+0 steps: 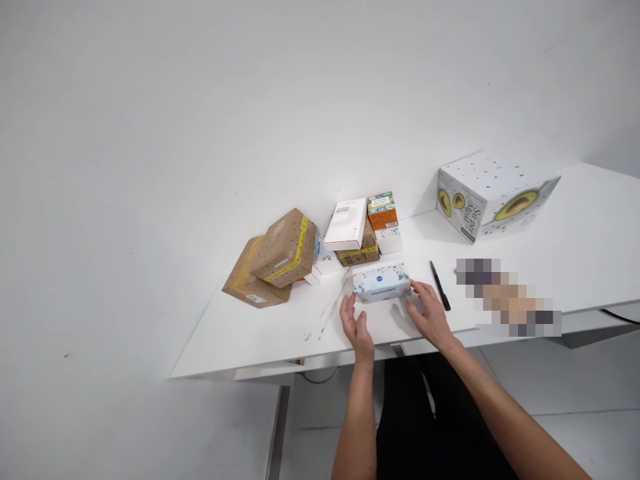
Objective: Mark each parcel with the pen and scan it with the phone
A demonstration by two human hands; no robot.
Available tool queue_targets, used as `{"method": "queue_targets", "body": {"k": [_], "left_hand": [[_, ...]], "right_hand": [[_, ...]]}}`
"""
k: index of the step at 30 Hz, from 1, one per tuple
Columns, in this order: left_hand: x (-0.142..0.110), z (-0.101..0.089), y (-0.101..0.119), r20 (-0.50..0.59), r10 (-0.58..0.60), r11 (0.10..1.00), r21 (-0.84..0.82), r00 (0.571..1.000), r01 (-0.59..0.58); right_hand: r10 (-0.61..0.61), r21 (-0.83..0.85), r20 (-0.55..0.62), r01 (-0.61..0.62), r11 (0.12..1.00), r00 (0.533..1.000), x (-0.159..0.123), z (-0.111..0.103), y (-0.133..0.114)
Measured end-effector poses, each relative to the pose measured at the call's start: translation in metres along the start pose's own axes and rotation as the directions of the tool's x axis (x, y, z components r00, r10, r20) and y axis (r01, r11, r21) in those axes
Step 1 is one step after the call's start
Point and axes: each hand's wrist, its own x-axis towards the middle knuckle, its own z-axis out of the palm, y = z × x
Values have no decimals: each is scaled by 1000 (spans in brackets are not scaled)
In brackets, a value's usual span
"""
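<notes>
A small white box with a pale flower print (pixel 381 283) lies on the white table (pixel 260 333) in front of me. My left hand (pixel 357 326) hovers open just left of it, fingers apart and pointing up, not touching it. My right hand (pixel 429 313) rests open at the box's right end, fingertips at or near its edge. Neither hand holds anything.
A black pen (pixel 440 285) lies right of my right hand. Behind the box stand a white flat box (pixel 346 224), an orange-and-green carton (pixel 383 211) and brown parcels with yellow tape (pixel 284 248). A large white avocado-print box (pixel 493 195) sits far right. A pixelated patch (pixel 507 298) is nearby.
</notes>
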Motion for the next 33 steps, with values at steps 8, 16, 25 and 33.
{"method": "queue_targets", "body": {"k": [8, 16, 25, 33], "left_hand": [[8, 13, 1, 61, -169, 895, 427, 984, 127], [-3, 6, 3, -18, -26, 949, 314, 999, 31], [-10, -1, -2, -61, 130, 978, 170, 990, -118], [-11, -1, -1, -25, 207, 968, 151, 978, -201]], "right_hand": [[-10, -322, 2, 10, 947, 1000, 3, 19, 5], [-75, -80, -72, 70, 994, 995, -1, 3, 1], [-49, 11, -104, 50, 999, 993, -2, -2, 1], [-5, -24, -149, 1, 1000, 989, -4, -4, -4]]}}
